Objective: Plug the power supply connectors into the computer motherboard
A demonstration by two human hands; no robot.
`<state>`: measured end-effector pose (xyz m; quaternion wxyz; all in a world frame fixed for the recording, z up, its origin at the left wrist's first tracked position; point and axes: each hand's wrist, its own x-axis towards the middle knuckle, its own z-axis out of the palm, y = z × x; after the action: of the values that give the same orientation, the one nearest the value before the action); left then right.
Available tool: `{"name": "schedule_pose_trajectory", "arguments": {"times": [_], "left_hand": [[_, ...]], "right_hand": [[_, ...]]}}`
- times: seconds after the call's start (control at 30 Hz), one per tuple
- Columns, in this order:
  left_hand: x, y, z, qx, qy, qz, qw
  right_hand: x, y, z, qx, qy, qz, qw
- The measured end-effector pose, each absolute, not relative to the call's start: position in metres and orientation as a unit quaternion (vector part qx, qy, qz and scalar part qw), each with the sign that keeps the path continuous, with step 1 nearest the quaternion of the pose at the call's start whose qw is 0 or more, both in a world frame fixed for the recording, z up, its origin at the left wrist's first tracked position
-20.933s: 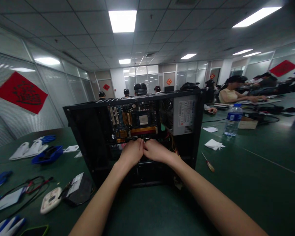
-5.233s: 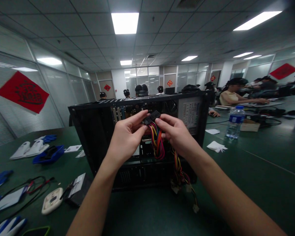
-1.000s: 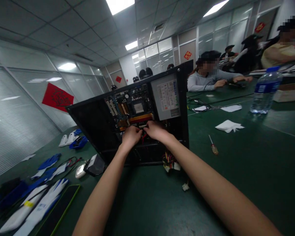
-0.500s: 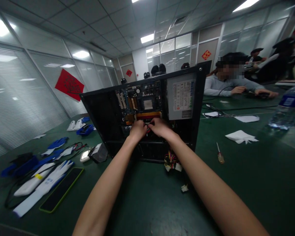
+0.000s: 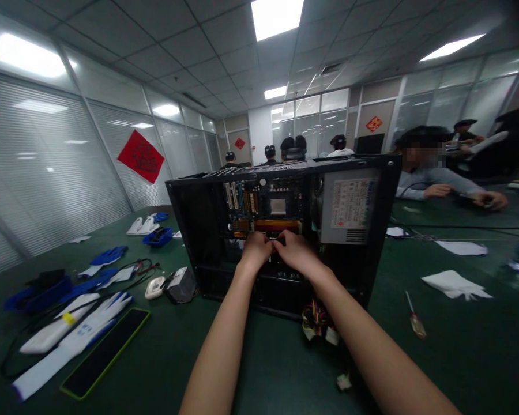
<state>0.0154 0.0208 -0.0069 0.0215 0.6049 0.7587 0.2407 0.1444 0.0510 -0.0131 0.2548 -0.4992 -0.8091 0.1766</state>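
An open black computer case [image 5: 199,230] stands on the green table [image 5: 458,357], its motherboard [image 5: 266,210] and grey power supply [image 5: 350,204] facing me. Both my hands reach inside, just below the motherboard's lower edge. My left hand [image 5: 256,249] and my right hand [image 5: 296,252] touch each other, fingers curled and pressed together on something hidden behind them. A bundle of coloured power cables [image 5: 315,323] hangs out of the case's bottom onto the table, with a white connector [image 5: 343,381] lying loose.
A screwdriver [image 5: 415,320] and white tissue [image 5: 454,284] lie to the right. On the left are blue and white gloves [image 5: 82,331], a black phone [image 5: 106,357], a small white device [image 5: 154,287] and cables. Other people sit at the table's far right.
The camera view has swung, so the case now looks more upright and centred. Both hands stay pressed together at the same spot under the motherboard; 5 s ago they held a cable connector in front of the case.
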Motion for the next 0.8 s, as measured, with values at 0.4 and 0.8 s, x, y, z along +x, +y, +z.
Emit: {"name": "schedule_pose_trajectory", "arguments": {"times": [0.4, 0.8], "left_hand": [[0.011, 0.014, -0.016, 0.601, 0.748, 0.274, 0.068], [0.011, 0.02, -0.021, 0.604, 0.736, 0.29, 0.096]], "right_hand": [[0.146, 0.052, -0.013, -0.513, -0.784, 0.205, 0.284], [0.142, 0.065, -0.022, -0.463, -0.707, 0.364, 0.391]]}}
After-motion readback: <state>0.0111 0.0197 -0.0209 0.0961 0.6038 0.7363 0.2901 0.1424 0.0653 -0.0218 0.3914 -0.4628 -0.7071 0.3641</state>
